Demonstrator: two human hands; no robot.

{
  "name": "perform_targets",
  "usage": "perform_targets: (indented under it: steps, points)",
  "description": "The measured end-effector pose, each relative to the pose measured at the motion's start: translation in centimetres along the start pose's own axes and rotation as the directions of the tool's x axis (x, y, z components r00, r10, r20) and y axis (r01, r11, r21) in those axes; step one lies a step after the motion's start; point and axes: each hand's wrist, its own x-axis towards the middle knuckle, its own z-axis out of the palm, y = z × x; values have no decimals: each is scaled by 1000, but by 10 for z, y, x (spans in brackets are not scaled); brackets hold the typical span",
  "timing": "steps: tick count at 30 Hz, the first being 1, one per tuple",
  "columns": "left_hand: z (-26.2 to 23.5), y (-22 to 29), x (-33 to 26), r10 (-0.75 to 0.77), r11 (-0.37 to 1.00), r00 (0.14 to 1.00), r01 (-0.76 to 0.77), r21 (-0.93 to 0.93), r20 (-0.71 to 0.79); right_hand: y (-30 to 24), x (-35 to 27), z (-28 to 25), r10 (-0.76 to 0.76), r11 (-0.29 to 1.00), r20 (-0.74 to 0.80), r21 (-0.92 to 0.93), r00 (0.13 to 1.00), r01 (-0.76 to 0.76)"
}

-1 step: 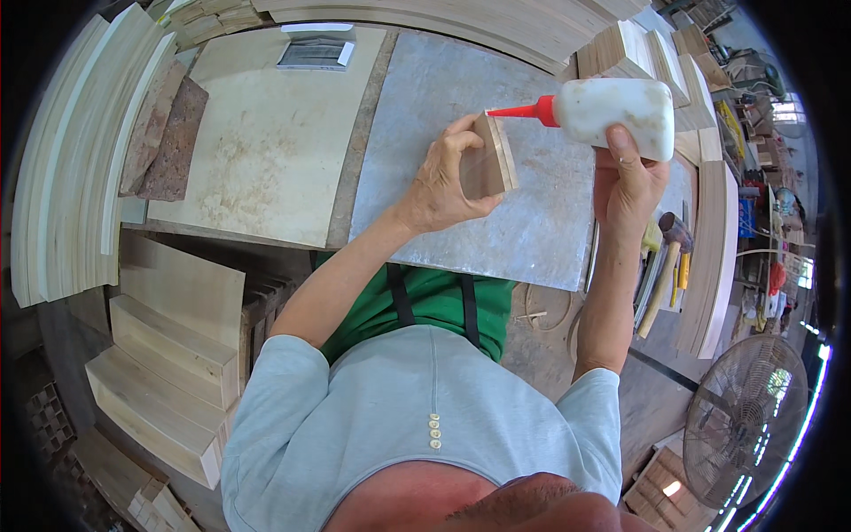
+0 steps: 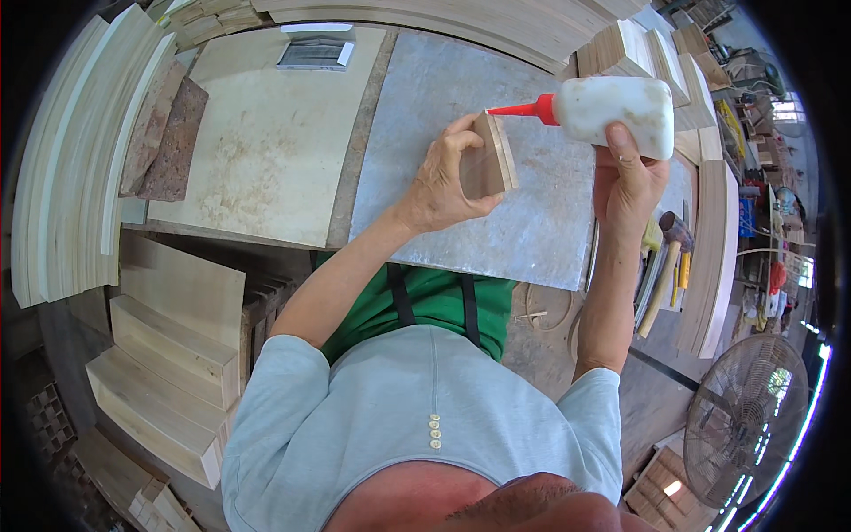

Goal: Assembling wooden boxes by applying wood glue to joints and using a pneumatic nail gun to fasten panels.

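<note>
My left hand (image 2: pixel 441 182) grips a small wooden board (image 2: pixel 499 151) above the workbench, thumb at its near end and fingers at its far end. The board is tilted, with one long edge turned to the right. In my right hand (image 2: pixel 631 177) is a white squeeze bottle (image 2: pixel 616 111) with a red pointed nozzle, lying on its side. Its nozzle tip points left and meets the board's far corner, or hangs just off it. My right thumb presses on the bottle's near side; the other fingers are mostly hidden beneath it.
Under my hands lies a grey bench panel (image 2: pixel 550 239), next to a stained pale panel (image 2: pixel 292 142) bearing an open box (image 2: pixel 317 47). Stacked boards (image 2: pixel 80 168) line the left; more boards (image 2: pixel 434 22) stand behind. A hammer (image 2: pixel 660 284) lies at right, near a fan (image 2: pixel 746 421).
</note>
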Motion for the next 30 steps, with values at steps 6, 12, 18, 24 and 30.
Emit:
perform_targets:
  steps: [6,12,18,24,30]
  points:
    - [0,0,0,-13,1000,1000,13,-8,13,1,1,2,-6,998,-28,56,1000,7]
    - [0,0,0,-21,1000,1000,21,-3,11,-4,-1,0,-32,999,-32,-9,999,32]
    - [0,0,-1,-33,999,999,34,-5,19,-17,-10,-4,-11,999,-19,-53,1000,10]
    - [2,-1,-1,-25,1000,1000,25,6,12,-35,-26,-9,27,997,-8,-74,1000,-27]
    - [2,-3,-2,-1,1000,1000,1,-8,9,-46,-32,-11,22,999,1,-49,1000,-22]
